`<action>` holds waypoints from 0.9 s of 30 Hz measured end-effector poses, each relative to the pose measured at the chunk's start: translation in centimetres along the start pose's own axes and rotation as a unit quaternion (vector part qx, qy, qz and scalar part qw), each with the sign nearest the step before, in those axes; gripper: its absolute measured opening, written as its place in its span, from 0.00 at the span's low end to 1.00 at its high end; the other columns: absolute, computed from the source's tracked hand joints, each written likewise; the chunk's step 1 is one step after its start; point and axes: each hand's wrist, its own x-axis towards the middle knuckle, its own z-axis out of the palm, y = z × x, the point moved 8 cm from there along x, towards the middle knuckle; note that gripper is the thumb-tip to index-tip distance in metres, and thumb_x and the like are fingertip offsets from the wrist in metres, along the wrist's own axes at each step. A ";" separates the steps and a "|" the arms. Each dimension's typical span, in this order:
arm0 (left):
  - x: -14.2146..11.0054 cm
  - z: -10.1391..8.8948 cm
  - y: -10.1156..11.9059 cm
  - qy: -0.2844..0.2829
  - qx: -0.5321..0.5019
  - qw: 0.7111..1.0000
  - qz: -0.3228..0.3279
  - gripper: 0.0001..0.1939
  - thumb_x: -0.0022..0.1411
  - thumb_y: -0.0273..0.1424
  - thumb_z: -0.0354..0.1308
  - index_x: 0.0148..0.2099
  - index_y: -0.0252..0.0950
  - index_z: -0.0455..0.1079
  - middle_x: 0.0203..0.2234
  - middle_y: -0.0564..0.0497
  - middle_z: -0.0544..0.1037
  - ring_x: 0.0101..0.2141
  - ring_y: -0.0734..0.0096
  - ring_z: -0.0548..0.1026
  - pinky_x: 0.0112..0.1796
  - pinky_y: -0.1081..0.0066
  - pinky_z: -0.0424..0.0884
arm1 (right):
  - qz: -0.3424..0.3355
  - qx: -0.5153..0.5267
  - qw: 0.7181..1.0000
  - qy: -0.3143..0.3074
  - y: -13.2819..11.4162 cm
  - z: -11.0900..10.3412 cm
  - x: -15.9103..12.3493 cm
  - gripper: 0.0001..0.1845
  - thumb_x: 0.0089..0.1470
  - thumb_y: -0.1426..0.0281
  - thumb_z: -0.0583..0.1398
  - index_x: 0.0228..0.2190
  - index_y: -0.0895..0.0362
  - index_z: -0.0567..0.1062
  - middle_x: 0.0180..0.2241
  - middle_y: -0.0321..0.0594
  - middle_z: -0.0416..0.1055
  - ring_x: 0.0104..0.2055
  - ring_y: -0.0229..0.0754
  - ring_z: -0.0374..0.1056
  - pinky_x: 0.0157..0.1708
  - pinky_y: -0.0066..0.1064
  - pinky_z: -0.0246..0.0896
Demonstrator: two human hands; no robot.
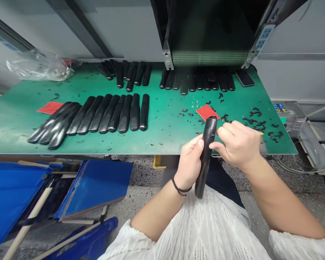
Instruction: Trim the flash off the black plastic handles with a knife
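My left hand (188,162) grips a long black moulded handle (206,153), which stands tilted with its upper end near the mat's front edge. My right hand (237,142) closes on the handle's upper part, thumb on its near face and fingers around the far side. Anything small between those fingers is hidden. Just beyond the handle lie a red square pad (207,112) and scattered small black clips (256,122) on the green mat (165,139).
Rows of several black handles (111,113) lie across the mat, with a second red pad (50,107), a phone (245,77) and a plastic bag (39,66) beyond. A power strip (262,41) hangs above. Blue folded boards (94,187) stand at lower left.
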 end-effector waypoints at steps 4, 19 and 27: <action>0.4 0.1 1.0 -0.020 0.044 0.998 0.034 0.20 0.68 0.48 0.61 0.48 0.36 0.81 0.25 0.54 0.72 0.24 0.77 0.64 0.28 0.75 0.64 | 0.002 0.063 0.998 -0.009 -1.7 0.6 -0.7 0.34 0.68 0.42 0.47 0.24 0.54 0.67 0.22 0.37 0.63 0.27 0.39 0.51 0.26 0.34 0.39; 1.8 -1.3 2.8 0.023 -0.020 0.999 0.032 0.18 0.70 0.46 0.60 0.43 0.35 0.78 0.19 0.58 0.62 0.19 0.80 0.56 0.20 0.76 0.55 | -0.056 0.121 0.989 -0.066 -6.1 1.3 -2.3 0.31 0.67 0.43 0.51 0.24 0.54 0.66 0.23 0.37 0.62 0.29 0.41 0.51 0.27 0.36 0.41; 3.0 -2.8 4.4 0.083 -0.068 0.994 0.035 0.19 0.72 0.46 0.57 0.46 0.35 0.77 0.16 0.59 0.62 0.15 0.81 0.57 0.17 0.76 0.54 | -0.074 0.163 0.980 -0.092 -8.4 1.4 -3.2 0.33 0.64 0.40 0.53 0.23 0.54 0.65 0.23 0.36 0.61 0.29 0.40 0.52 0.26 0.36 0.40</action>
